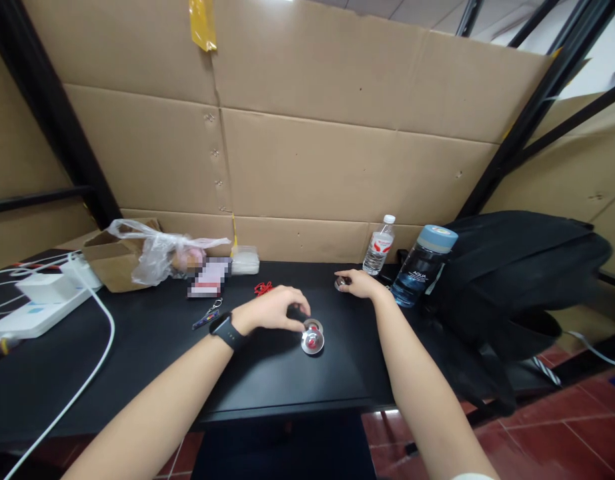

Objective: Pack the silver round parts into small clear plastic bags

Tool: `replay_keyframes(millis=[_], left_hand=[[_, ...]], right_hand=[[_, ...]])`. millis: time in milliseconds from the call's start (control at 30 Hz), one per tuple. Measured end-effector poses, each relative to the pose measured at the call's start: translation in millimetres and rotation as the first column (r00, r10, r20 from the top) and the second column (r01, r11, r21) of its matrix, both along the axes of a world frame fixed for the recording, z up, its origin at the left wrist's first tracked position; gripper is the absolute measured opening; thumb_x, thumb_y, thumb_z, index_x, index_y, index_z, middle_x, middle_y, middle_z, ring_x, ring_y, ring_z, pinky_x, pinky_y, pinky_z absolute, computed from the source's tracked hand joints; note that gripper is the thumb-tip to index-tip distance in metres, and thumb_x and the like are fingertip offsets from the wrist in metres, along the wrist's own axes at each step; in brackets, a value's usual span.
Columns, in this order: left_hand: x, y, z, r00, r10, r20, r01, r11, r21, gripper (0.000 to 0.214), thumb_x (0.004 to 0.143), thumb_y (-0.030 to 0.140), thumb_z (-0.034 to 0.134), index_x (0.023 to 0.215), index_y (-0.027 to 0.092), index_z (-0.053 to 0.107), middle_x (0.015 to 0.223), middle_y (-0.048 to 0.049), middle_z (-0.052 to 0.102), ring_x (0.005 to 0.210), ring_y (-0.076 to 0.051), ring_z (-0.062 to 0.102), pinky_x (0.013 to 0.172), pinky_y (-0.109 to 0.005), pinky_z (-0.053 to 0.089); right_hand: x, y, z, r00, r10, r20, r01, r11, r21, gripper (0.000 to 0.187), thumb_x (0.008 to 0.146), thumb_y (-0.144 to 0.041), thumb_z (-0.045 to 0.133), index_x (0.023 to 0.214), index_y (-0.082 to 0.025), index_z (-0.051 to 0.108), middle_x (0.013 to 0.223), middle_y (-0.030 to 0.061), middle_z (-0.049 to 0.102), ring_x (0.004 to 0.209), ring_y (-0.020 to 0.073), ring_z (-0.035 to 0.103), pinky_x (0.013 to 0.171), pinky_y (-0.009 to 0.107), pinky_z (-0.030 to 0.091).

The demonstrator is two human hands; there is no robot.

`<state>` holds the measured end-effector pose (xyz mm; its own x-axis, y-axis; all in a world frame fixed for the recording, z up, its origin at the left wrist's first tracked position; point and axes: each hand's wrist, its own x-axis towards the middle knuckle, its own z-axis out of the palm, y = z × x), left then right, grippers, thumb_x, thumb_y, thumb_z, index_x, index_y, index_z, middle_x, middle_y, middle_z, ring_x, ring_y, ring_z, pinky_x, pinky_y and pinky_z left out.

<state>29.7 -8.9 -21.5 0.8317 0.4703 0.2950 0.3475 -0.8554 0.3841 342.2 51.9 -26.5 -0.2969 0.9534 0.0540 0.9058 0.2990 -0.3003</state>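
Note:
Two shiny round metal pieces with red centres, like small cymbals or lids, lie overlapping on the black table; the nearer metal piece partly covers the farther metal piece. My left hand, with a dark watch on its wrist, is just left of them. Its fingers are curved and apart from the thumb, whose tip is at the edge of the pieces. Farther back, my right hand has its fingers around a small round metallic object at table level, partly hidden by the fingers.
A clear water bottle, a blue-lidded bottle and a black backpack stand on the right. Red cord, a keychain, a clear case, an open cardboard box and a white power strip lie left.

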Motion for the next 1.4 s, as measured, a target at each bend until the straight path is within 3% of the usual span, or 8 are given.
replay_keyframes(millis=[100, 300, 600, 833, 1000, 1133, 1300, 1400], left_hand=[[22.1, -17.6, -4.2, 0.993, -0.121, -0.011, 0.12, 0.991, -0.062, 0.021, 0.079, 0.031, 0.08, 0.097, 0.022, 0.075, 0.092, -0.0017, 0.071, 0.083, -0.015, 0.065, 0.077, -0.023, 0.045], [30.5, -29.0, -3.5, 0.995, -0.009, -0.104, 0.012, 0.999, 0.035, 0.007, 0.079, 0.025, 0.078, 0.085, 0.023, 0.074, 0.077, 0.0007, 0.073, 0.074, -0.016, 0.066, 0.07, -0.026, 0.042], [30.5, -29.2, -3.9, 0.996, -0.054, -0.071, 0.061, 0.992, 0.108, 0.016, 0.078, 0.011, 0.067, 0.073, 0.025, 0.074, 0.073, 0.0022, 0.075, 0.068, -0.015, 0.065, 0.074, -0.027, 0.044], [14.5, -14.3, 11.8, 0.886, 0.274, 0.373, -0.336, 0.935, 0.113, 0.011, 0.083, 0.017, 0.065, 0.083, 0.023, 0.076, 0.087, -0.001, 0.077, 0.083, -0.018, 0.068, 0.084, -0.031, 0.047], [-3.1, 0.5, 15.7, 0.807, 0.373, 0.458, -0.434, 0.9, 0.032, 0.014, 0.084, 0.019, 0.066, 0.088, 0.022, 0.078, 0.091, -0.0023, 0.078, 0.084, -0.018, 0.069, 0.081, -0.03, 0.049], [-11.1, 9.8, 13.2, 0.837, 0.384, 0.389, -0.439, 0.896, 0.06, 0.014, 0.083, 0.019, 0.065, 0.086, 0.021, 0.079, 0.091, -0.0032, 0.078, 0.081, -0.018, 0.069, 0.079, -0.029, 0.049], [-27.8, 23.8, 7.5, 0.857, 0.492, 0.149, -0.513, 0.84, 0.178, 0.018, 0.079, 0.015, 0.063, 0.085, 0.021, 0.079, 0.084, -0.0047, 0.077, 0.074, -0.019, 0.067, 0.073, -0.028, 0.047], [-40.5, 32.2, 2.5, 0.831, 0.555, 0.033, -0.55, 0.812, 0.198, 0.016, 0.078, 0.016, 0.063, 0.079, 0.021, 0.078, 0.078, -0.0053, 0.076, 0.071, -0.02, 0.067, 0.068, -0.027, 0.045]], right_hand=[[0.7, 0.3, 0.0, 1.0, 0.018, -0.026, -0.018, 1.0, 0.002, 0.054, 0.081, -0.025, 0.071, 0.135, -0.019, 0.064, 0.126, 0.0103, 0.071, 0.112, 0.0252, 0.069, 0.1, 0.032, 0.049], [-14.9, -7.8, 11.3, 0.988, 0.078, -0.135, -0.064, 0.992, 0.106, 0.042, 0.082, -0.025, 0.072, 0.124, -0.019, 0.07, 0.122, 0.0101, 0.072, 0.106, 0.024, 0.069, 0.093, 0.032, 0.052], [-45.6, -23.5, 21.3, 0.866, 0.311, -0.391, -0.356, 0.933, -0.046, 0.042, 0.079, -0.032, 0.076, 0.121, -0.025, 0.071, 0.128, 0.0075, 0.068, 0.11, 0.0226, 0.065, 0.085, 0.032, 0.054], [-70.7, -37.5, 21.8, 0.49, 0.249, -0.836, -0.615, 0.778, -0.128, 0.062, 0.073, -0.032, 0.084, 0.131, -0.023, 0.062, 0.135, 0.0109, 0.062, 0.111, 0.0235, 0.067, 0.097, 0.039, 0.054], [-112.1, -48.0, 7.8, 0.334, 0.157, -0.929, -0.528, 0.848, -0.047, 0.064, 0.069, -0.03, 0.087, 0.128, -0.027, 0.063, 0.122, 0.0072, 0.068, 0.097, 0.0198, 0.07, 0.092, 0.037, 0.057], [-120.9, -45.3, 1.0, 0.427, 0.189, -0.884, -0.431, 0.902, -0.016, 0.058, 0.075, -0.031, 0.079, 0.13, -0.025, 0.063, 0.112, 0.0049, 0.07, 0.086, 0.0163, 0.069, 0.083, 0.032, 0.056], [-84.3, -28.8, 7.9, 0.853, 0.216, -0.475, -0.194, 0.976, 0.096, 0.063, 0.069, -0.02, 0.075, 0.131, -0.022, 0.063, 0.088, 0.0007, 0.074, 0.064, 0.0117, 0.063, 0.075, 0.027, 0.052], [-45.4, -15.1, 13.3, 0.946, 0.078, -0.314, -0.023, 0.984, 0.174, 0.055, 0.067, -0.02, 0.075, 0.122, -0.018, 0.066, 0.094, 0.0036, 0.076, 0.067, 0.0138, 0.066, 0.073, 0.026, 0.05]])
